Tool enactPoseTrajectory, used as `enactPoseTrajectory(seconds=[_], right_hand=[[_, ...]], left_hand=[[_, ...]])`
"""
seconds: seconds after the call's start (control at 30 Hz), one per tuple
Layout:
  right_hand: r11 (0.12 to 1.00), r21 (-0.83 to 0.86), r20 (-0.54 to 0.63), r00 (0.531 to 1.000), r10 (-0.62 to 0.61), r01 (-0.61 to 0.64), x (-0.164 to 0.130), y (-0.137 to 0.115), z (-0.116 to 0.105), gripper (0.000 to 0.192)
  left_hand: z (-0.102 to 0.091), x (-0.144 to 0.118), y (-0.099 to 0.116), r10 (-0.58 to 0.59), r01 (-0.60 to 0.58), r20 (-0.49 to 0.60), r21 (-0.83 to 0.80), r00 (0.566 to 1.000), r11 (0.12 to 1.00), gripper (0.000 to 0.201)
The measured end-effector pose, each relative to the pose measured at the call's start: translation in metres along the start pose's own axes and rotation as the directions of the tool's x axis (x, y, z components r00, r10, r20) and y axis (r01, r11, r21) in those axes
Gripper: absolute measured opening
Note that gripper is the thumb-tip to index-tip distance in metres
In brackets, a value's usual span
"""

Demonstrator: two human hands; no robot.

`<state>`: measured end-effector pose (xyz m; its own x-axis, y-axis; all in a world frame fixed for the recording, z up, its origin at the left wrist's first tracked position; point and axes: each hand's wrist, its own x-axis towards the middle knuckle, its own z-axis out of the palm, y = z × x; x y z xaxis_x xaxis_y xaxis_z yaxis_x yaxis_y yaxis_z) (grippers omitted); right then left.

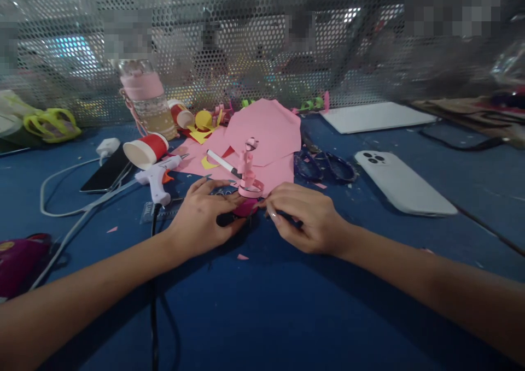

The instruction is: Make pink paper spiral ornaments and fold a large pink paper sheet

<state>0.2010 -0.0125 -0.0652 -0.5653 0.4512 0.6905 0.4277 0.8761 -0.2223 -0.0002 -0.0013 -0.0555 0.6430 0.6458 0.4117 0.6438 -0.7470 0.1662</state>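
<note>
A small pink paper craft piece [248, 180] stands upright on the blue table [262, 305], with a curled ring at its base and a thin stem rising from it. My left hand [205, 218] rests beside its left and holds the darker pink base [245, 207]. My right hand [305, 218] pinches the ring's right edge with fingertips. A white pen [223, 164] lies on pink paper sheets [266, 136] just behind.
A white glue gun [158, 180] with a black cord lies to the left, beside a red-and-white cup [145, 149], a dark phone [107, 170] and a charger. Blue scissors [324, 166] and a white phone [404, 184] lie on the right. A pink-lidded bottle [145, 98] and a mesh screen stand behind.
</note>
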Motion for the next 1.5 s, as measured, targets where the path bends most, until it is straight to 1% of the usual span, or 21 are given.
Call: enactPoseTrajectory(seconds=[0.13,0.23,0.53,0.83,0.93,1.0,1.07,1.13,1.2,1.23,1.27,1.3,1.37,1.4,1.47,1.5], right_hand=[[1.0,0.002,0.0,1.0,0.004,-0.004,0.0,0.0,0.0,0.014],[1.0,0.011,-0.003,1.0,0.006,-0.006,0.0,0.0,0.0,0.014],[1.0,0.017,-0.016,1.0,-0.006,0.006,0.0,0.001,0.0,0.013],[1.0,0.017,-0.012,1.0,-0.01,0.01,0.0,0.0,0.0,0.013],[1.0,0.017,-0.015,1.0,-0.02,0.02,0.0,0.001,0.001,0.013],[0.999,0.019,-0.028,0.999,-0.029,0.03,-0.001,0.001,0.0,0.012],[1.0,0.01,-0.092,0.996,-0.017,0.018,-0.001,0.0,0.0,0.012],[0.999,-0.012,-0.236,0.971,0.039,-0.043,0.0,-0.001,0.0,0.015],[0.986,-0.003,-0.371,0.916,0.151,-0.164,0.002,-0.001,0.001,0.023],[0.973,0.022,-0.395,0.892,0.22,-0.23,0.003,-0.001,0.002,0.028],[0.954,0.062,-0.385,0.875,0.293,-0.293,0.005,-0.001,0.004,0.033],[0.93,0.114,-0.344,0.865,0.366,-0.349,0.006,0.0,0.006,0.035],[0.867,0.25,-0.249,0.837,0.487,-0.431,0.008,0.003,0.009,0.028],[0.829,0.324,-0.224,0.815,0.535,-0.456,0.008,0.006,0.011,0.023],[0.758,0.427,-0.22,0.756,0.616,-0.493,0.008,0.012,0.013,0.019],[0.74,0.431,-0.219,0.736,0.641,-0.516,0.007,0.015,0.014,0.018]], left_hand=[[0.0,0.0,0.001,-0.006,0.006,-0.014,-0.003,1.0,1.0,0.02],[0.0,0.0,0.0,0.001,-0.001,-0.02,0.0,1.0,1.0,0.017],[0.0,-0.001,0.001,0.015,-0.014,-0.014,0.035,1.0,0.999,0.017],[0.0,-0.001,0.001,-0.025,0.024,0.033,0.04,0.999,0.999,0.021],[-0.001,-0.001,0.002,-0.04,0.037,0.065,0.038,0.997,0.999,0.022],[-0.002,-0.001,0.002,-0.044,0.041,0.083,0.038,0.996,0.998,0.022],[-0.003,-0.001,0.002,-0.042,0.038,0.089,0.041,0.995,0.998,0.023],[-0.003,0.0,0.002,-0.037,0.033,0.089,0.044,0.995,0.998,0.027],[-0.002,0.0,0.001,-0.033,0.03,0.086,0.044,0.996,0.999,0.03],[-0.002,0.0,0.001,-0.033,0.029,0.087,0.043,0.996,0.999,0.031],[-0.002,0.0,0.001,-0.035,0.031,0.09,0.041,0.995,0.999,0.03],[-0.002,0.0,0.001,-0.037,0.033,0.095,0.041,0.995,0.999,0.029],[-0.002,0.0,0.0,-0.042,0.038,0.106,0.041,0.994,0.998,0.028],[-0.002,0.0,0.0,-0.044,0.039,0.11,0.041,0.993,0.998,0.028],[-0.003,0.0,0.0,-0.045,0.041,0.114,0.04,0.992,0.998,0.029],[-0.003,0.0,0.0,-0.045,0.041,0.115,0.037,0.992,0.998,0.03]])
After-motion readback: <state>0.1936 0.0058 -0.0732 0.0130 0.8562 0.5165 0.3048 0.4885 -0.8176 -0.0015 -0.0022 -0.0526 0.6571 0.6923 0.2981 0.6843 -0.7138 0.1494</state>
